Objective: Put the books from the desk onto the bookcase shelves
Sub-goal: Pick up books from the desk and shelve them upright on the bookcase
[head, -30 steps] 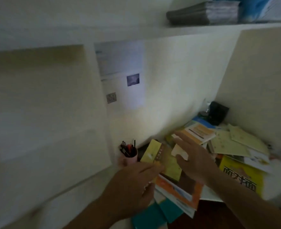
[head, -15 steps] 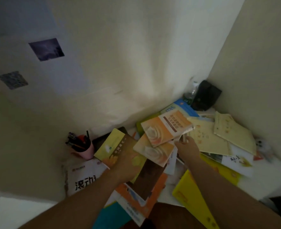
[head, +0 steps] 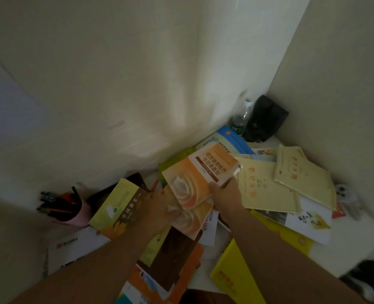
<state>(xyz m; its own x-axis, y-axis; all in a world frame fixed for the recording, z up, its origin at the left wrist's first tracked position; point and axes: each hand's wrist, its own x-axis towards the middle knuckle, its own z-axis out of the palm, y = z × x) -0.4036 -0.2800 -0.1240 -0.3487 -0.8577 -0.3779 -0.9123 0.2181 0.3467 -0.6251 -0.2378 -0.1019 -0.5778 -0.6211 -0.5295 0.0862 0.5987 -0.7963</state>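
Both hands hold the orange book [head: 200,174] with the rose on its cover: the right hand [head: 225,194] grips its near right edge, thumb on the cover and fingers underneath, while the left hand [head: 159,209] has its fingers curled round the near left corner. That book is tilted, its far end raised above the heap, right over a second book with the same rose cover [head: 195,220] that lies just beneath.

The desk [head: 346,242] is white and fits into a corner between pale walls [head: 137,73]. Books and papers cover most of it, overlapping. A bright yellow book [head: 232,279] lies at the near edge beside the right forearm. Two pale yellow booklets [head: 263,187] lie to the right of the held book, one partly over the other. A yellow-green and brown book [head: 118,207] sits to the left, under the left wrist. A brown and orange book [head: 170,255] lies below the left forearm. A blue and white book [head: 227,139] rests further back, near the corner.

A black pouch [head: 267,119] stands in the corner, with a clear plastic bottle [head: 242,117] just beside it. A pink cup of pens [head: 65,207] stands at the left against the wall.
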